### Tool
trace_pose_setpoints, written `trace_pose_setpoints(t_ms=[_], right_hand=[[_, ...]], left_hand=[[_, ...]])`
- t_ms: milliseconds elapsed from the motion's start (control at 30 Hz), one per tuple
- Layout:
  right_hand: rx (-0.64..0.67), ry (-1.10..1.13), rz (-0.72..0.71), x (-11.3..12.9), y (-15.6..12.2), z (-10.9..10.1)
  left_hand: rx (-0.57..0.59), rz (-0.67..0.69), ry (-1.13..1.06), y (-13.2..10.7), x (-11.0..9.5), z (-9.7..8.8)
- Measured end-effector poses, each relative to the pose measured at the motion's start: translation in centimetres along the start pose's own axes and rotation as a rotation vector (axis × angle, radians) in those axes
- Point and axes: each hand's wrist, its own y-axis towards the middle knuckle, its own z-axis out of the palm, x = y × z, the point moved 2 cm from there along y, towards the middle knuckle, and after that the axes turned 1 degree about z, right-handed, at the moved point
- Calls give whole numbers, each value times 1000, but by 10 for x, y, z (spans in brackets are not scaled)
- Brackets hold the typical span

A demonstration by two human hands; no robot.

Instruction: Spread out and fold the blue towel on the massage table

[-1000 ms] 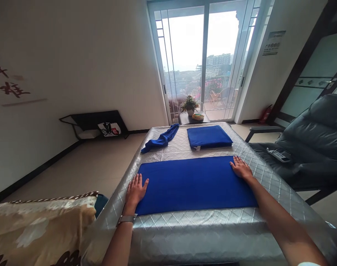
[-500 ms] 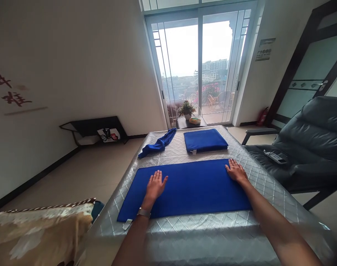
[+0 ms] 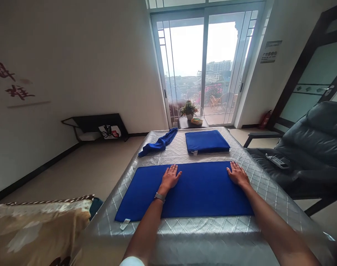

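Note:
A blue towel [image 3: 201, 192] lies spread flat across the near part of the table, its white tag [image 3: 125, 224] poking out at the near left corner. My left hand [image 3: 170, 177] rests palm down on the towel, left of its middle, fingers stretched out. At the far right corner, my right hand [image 3: 238, 174] also lies flat on the cloth with its fingers extended. Beyond them sits a folded blue towel stack [image 3: 207, 141]. To its left is a crumpled blue cloth [image 3: 159, 144].
A silver quilted cover [image 3: 207, 226] drapes the table. On the right stands a dark armchair [image 3: 315, 140] with a remote-like device [image 3: 277, 161] on its seat. A potted plant [image 3: 189, 109] stands past the far edge. Patterned bedding [image 3: 43, 229] is at lower left.
My left hand has slid right and slightly away from me over the spread towel. My right hand stays at the far right corner. The view has shifted slightly.

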Motion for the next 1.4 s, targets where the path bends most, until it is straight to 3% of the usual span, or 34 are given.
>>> trace_pose_setpoints(t_ms=[267,367,467,567,800,1000,1133,1400], right_hand=[[-2,3,-19,-2,1,2],[2,-8,-10,-2,1,1],[-3,-22,-6,-1,1,0],[9,-37,-12,-1,1,-1],[-2,-54,-7,4,-3,-5],[-190,-219,-2,26,-14,-20],[-202,-202,-136,72,-33,-29],[30,119,-536,213,-63,-23]], left_hand=[[-29,-218,75,-33,129,-25],[-51,-299,84,-43,166,-33],[-79,-353,77,-48,189,-38],[-97,-358,72,-50,198,-38],[-127,-353,46,-51,196,-34],[-167,-343,46,-52,195,-34],[-178,-339,39,-52,193,-34],[-198,-335,45,-53,190,-38]])
